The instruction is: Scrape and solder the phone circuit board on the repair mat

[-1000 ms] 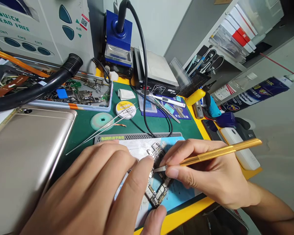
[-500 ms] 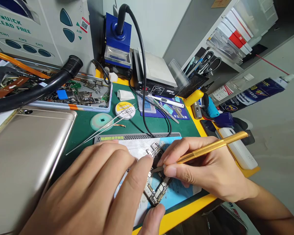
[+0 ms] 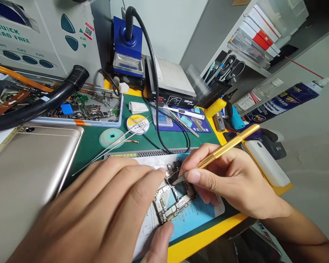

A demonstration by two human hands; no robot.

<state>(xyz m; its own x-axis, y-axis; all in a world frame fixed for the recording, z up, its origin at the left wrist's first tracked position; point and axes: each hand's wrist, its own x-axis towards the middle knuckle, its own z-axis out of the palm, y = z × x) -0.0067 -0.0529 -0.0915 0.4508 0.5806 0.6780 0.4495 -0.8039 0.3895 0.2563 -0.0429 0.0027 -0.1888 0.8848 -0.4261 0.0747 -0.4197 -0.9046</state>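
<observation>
- Gripping a gold knife [image 3: 227, 146] in the right hand [image 3: 233, 186], pinched pen-style between thumb and fingers, with blade pointed at the upper half of a circuit board [image 3: 171, 210].
- Bent over that board, laid on a blue-and-white mat [image 3: 205, 216] between both hands.
- Reaching around the board's left side with the left hand [image 3: 109, 201], finger and thumb well apart; hard to tell whether clasping or merely steadying.
- Spelling out "QUICK," "LEAD FREE," "CH1," "CH2," "CH3" and "AIR" on the grey machine [image 3: 48, 33], upper left.
- Reading "BY-940" on the black front of a hot plate [image 3: 178, 98], beyond the mat.
- Bearing Chinese print on a yellow-and-white tin [image 3: 137, 125].
- Showing a logo cut by the left edge on a gold phone [image 3: 35, 182].
- Lettered along the side of a dark blue can [image 3: 287, 98], right.
</observation>
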